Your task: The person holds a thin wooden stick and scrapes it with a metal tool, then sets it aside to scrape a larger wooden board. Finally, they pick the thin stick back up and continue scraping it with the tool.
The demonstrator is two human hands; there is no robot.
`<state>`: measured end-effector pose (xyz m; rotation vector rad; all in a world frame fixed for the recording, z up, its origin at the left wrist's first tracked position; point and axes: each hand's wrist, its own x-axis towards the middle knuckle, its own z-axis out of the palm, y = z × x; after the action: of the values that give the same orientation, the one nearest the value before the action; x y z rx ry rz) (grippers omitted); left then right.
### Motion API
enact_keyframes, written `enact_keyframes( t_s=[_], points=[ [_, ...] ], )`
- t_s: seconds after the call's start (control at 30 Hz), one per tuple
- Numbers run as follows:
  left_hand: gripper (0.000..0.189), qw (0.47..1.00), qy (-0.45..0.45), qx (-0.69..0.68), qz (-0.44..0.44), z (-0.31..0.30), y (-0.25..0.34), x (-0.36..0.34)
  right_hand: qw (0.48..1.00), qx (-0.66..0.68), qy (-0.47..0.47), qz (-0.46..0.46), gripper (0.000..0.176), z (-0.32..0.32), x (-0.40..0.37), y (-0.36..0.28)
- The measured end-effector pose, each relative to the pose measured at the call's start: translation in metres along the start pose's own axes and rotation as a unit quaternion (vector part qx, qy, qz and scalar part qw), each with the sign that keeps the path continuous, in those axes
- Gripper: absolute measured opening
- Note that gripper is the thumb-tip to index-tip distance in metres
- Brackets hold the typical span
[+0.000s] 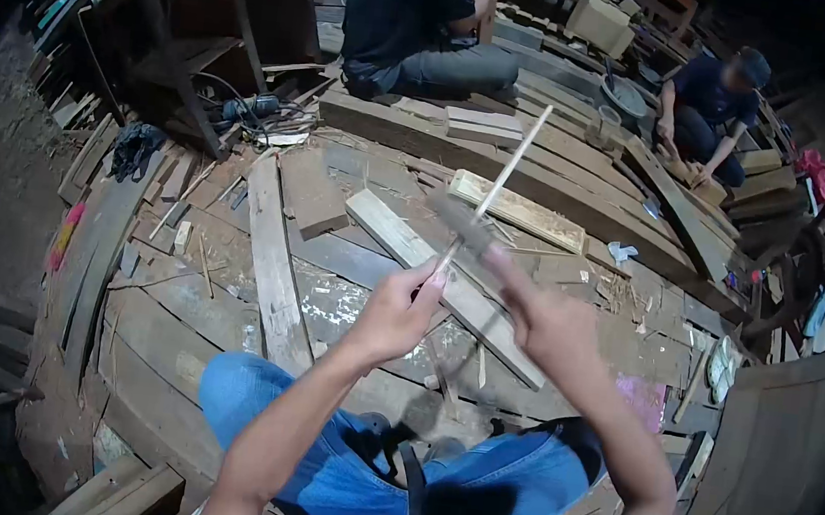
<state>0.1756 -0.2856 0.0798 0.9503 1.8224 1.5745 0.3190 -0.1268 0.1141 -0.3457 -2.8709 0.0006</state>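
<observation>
My left hand (394,314) is closed around the lower part of a thin, pale wooden stick (513,163), which slants up and away to the right. In my right hand (556,325) is a grey, flat-looking tool (460,224), smeared by motion; its exact kind I cannot tell. The tool crosses the stick just above my left fingers in this view. Under both hands lies a long, pale wooden plank (391,227), running diagonally on the floor.
A weathered board (272,253) lies to the left, and a short light wood block (523,211) beyond. A heavy beam (405,141) crosses ahead. One person (427,28) sits behind it; another person (709,113) works at back right. A power tool (250,108) with cables lies left.
</observation>
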Motion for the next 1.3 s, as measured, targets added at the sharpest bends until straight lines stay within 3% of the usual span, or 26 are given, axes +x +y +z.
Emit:
enact_keyframes(
  t_s=[0.07, 0.1, 0.2, 0.23, 0.27, 0.3, 0.33, 0.4, 0.47, 0.5, 0.53, 0.57, 0.6, 0.67, 0.7, 0.73, 0.8, 0.83, 0.87, 0.9, 0.93, 1.0, 1.07, 1.2, 1.23, 1.3],
  points=[
    [0.031, 0.998, -0.026, -0.009, -0.053, 0.003, 0.010, -0.001, 0.989, 0.058, 0.057, 0.124, 0.062, -0.005, 0.022, 0.023],
    [0.030, 0.998, -0.023, -0.029, -0.051, 0.005, 0.007, 0.001, 0.995, 0.067, 0.043, 0.061, 0.061, 0.009, 0.011, 0.012],
    [0.027, 0.999, -0.025, 0.002, -0.026, 0.005, -0.021, 0.004, 0.998, -0.010, -0.063, 0.015, 0.058, 0.006, 0.003, -0.004],
    [0.027, 0.999, -0.033, -0.005, -0.034, 0.006, -0.014, 0.006, 0.992, 0.087, 0.026, 0.089, 0.059, 0.004, 0.024, 0.012],
    [0.026, 0.998, -0.040, -0.012, -0.040, 0.006, -0.006, 0.007, 0.990, 0.034, -0.006, 0.139, 0.060, -0.009, 0.027, 0.021],
    [0.029, 0.996, -0.048, -0.006, -0.072, 0.004, 0.006, 0.006, 0.996, 0.028, -0.008, 0.088, 0.059, -0.003, 0.018, 0.006],
    [0.029, 0.998, -0.042, 0.001, -0.049, 0.000, 0.006, 0.014, 0.999, 0.022, -0.012, 0.034, 0.058, 0.007, 0.005, -0.012],
    [0.029, 0.998, -0.044, 0.006, -0.034, -0.001, -0.007, 0.007, 0.997, 0.060, 0.038, 0.015, 0.060, 0.015, -0.002, -0.010],
    [0.034, 0.997, -0.065, -0.010, -0.035, 0.002, -0.006, 0.002, 0.993, 0.022, 0.053, 0.105, 0.061, 0.001, 0.025, 0.020],
    [0.038, 0.997, -0.070, -0.015, -0.029, 0.000, -0.001, 0.005, 0.990, 0.082, 0.028, 0.110, 0.061, 0.020, 0.015, 0.020],
    [0.043, 0.997, -0.074, -0.019, -0.025, -0.003, 0.002, 0.009, 0.999, 0.023, 0.007, 0.022, 0.061, 0.014, 0.002, -0.004],
    [0.044, 0.993, -0.052, 0.097, -0.043, -0.006, -0.005, 0.009, 1.000, 0.012, -0.010, -0.008, 0.062, 0.019, 0.000, 0.000],
    [0.044, 0.995, -0.053, 0.072, -0.039, -0.003, -0.013, 0.007, 0.999, 0.003, -0.030, -0.031, 0.062, 0.024, -0.006, 0.003],
    [0.043, 0.998, -0.051, 0.019, -0.015, 0.006, -0.023, 0.013, 0.992, 0.032, -0.045, 0.113, 0.062, 0.011, 0.006, 0.016],
    [0.043, 0.988, -0.088, -0.007, -0.128, 0.003, 0.009, 0.012, 0.982, 0.044, -0.046, 0.180, 0.062, 0.004, 0.014, 0.021],
    [0.043, 0.991, -0.088, 0.007, -0.104, 0.000, 0.009, 0.018, 0.997, 0.018, 0.016, 0.067, 0.061, 0.016, 0.001, 0.005],
    [0.043, 0.991, -0.101, 0.032, -0.085, -0.003, -0.002, 0.010, 0.999, 0.016, 0.013, -0.044, 0.060, 0.027, -0.011, 0.004],
    [0.041, 0.998, -0.066, 0.011, -0.019, 0.004, -0.011, 0.011, 0.998, 0.033, -0.011, 0.059, 0.061, 0.022, -0.001, 0.017],
    [0.041, 0.995, -0.086, 0.006, -0.054, 0.005, -0.014, 0.008, 0.986, 0.045, -0.031, 0.157, 0.061, 0.015, 0.013, 0.032],
    [0.041, 0.991, -0.103, 0.002, -0.084, 0.004, -0.005, 0.008, 0.982, 0.029, -0.040, 0.182, 0.061, 0.011, 0.015, 0.025],
    [0.040, 0.987, -0.116, 0.003, -0.108, 0.001, 0.002, 0.013, 0.996, 0.054, 0.019, 0.075, 0.059, 0.021, 0.004, 0.011],
    [0.035, 0.995, -0.078, 0.038, -0.057, 0.001, -0.013, 0.007, 0.998, 0.045, 0.012, -0.036, 0.058, 0.026, -0.012, -0.004],
    [0.034, 0.997, -0.069, 0.011, -0.026, 0.007, -0.015, 0.008, 0.984, 0.099, -0.035, 0.145, 0.061, 0.020, 0.013, 0.033],
    [0.037, 0.989, -0.104, 0.055, -0.090, -0.001, -0.011, 0.006, 0.996, 0.035, -0.080, 0.015, 0.058, 0.013, 0.002, 0.014],
    [0.036, 0.997, -0.075, 0.014, -0.032, 0.005, -0.014, 0.002, 0.995, 0.025, -0.098, -0.008, 0.057, 0.014, -0.008, 0.008],
    [0.036, 0.993, -0.101, 0.019, -0.061, 0.008, -0.003, 0.001, 0.994, 0.044, -0.020, 0.098, 0.062, 0.012, 0.004, 0.035]
  ],
)
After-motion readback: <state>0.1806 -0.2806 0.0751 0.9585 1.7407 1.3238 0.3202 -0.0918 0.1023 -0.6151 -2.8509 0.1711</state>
